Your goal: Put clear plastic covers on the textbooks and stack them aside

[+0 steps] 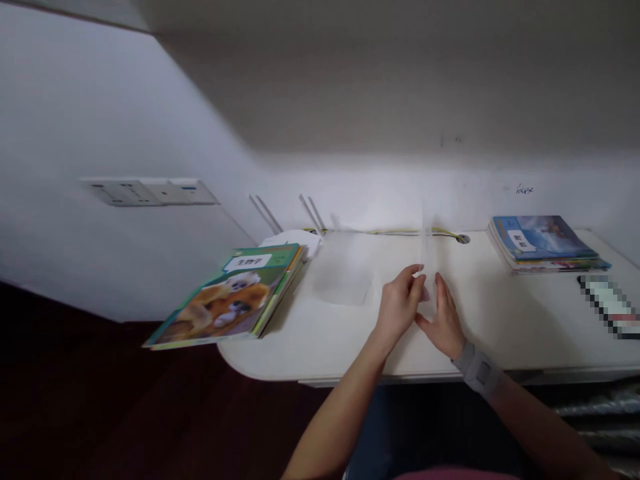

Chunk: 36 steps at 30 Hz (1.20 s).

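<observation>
My left hand [400, 305] and my right hand [443, 319] sit close together above a white desk [500, 333]. Between them, a narrow, blurred strip of clear plastic film [427, 250] rises upright, pinched by the fingers of both hands. A wider clear plastic sheet [344, 270] lies on the desk left of my left hand, apart from it. A grey wrist brace [477, 370] wraps my right wrist.
A stack of books with a monkey cover [220, 303] overhangs the desk's left edge. A stack of blue-covered books [540, 243] lies at back right, near a pixelated object [610, 307]. A white router [295, 241], yellow cable [395, 232] and wall socket panel [150, 192] lie beyond.
</observation>
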Tool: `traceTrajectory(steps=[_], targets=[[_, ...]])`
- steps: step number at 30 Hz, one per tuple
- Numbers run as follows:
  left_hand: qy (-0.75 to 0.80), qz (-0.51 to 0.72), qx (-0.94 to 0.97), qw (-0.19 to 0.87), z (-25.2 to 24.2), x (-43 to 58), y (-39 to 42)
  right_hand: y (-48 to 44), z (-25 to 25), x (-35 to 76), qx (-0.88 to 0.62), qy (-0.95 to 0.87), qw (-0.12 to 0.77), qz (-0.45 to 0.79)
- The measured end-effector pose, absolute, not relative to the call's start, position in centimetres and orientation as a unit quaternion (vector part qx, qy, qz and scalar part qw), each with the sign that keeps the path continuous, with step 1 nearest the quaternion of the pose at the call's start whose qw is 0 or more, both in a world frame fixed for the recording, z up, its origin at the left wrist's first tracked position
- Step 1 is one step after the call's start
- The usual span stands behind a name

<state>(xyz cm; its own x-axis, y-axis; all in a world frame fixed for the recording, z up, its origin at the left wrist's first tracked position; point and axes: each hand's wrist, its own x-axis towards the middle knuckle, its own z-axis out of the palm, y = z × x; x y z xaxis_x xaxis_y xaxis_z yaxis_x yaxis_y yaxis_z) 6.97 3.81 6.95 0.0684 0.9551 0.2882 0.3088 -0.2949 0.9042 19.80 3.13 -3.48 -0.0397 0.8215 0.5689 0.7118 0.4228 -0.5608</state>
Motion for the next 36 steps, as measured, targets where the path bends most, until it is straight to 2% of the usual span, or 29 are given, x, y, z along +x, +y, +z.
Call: traceTrajectory(steps=[3,5,7,10,14,18,22,26,32,36], targets=[[0.486,0.559,0.599,0.304,8.7,5.5,0.7,2.0,-1.5,21.4,-0.549,-0.672,0.498,0.008],[0.538,0.571,0.572,0.24,8.1,3.0,-0.4,1.1,-0.2,24.2,-0.551,-0.686,0.472,-0.058],[0.602,0.548,0.545,0.203,6.1,0.2,-0.7,-0.2,0.7,27.1,-0.558,-0.713,0.411,-0.109],[0.693,0.435,0.543,0.189,1.7,-2.8,-0.5,-2.5,0.5,30.0,-0.57,-0.758,0.294,-0.121],[0.738,0.24,0.624,0.093,-2.3,-3.3,-0.3,-4.1,-2.5,31.3,-0.578,-0.79,0.17,-0.11],[0.729,0.128,0.673,0.017,-2.9,-2.1,-0.1,-3.6,-5.3,32.5,-0.576,-0.807,0.109,-0.077],[0.735,0.093,0.671,-0.007,-2.7,-1.4,0.0,-2.9,-5.9,33.9,-0.538,-0.838,0.076,-0.045],[0.732,0.124,0.67,-0.008,-3.1,-1.8,0.1,-2.6,-5.6,33.7,-0.54,-0.835,0.086,-0.063],[0.659,0.303,0.682,-0.091,-1.3,-5.2,1.8,-0.7,-5.1,33.2,-0.558,-0.8,0.187,-0.117],[0.685,0.277,0.657,-0.148,1.3,-10.8,4.4,1.4,-5.6,35.4,-0.586,-0.753,0.277,-0.116]])
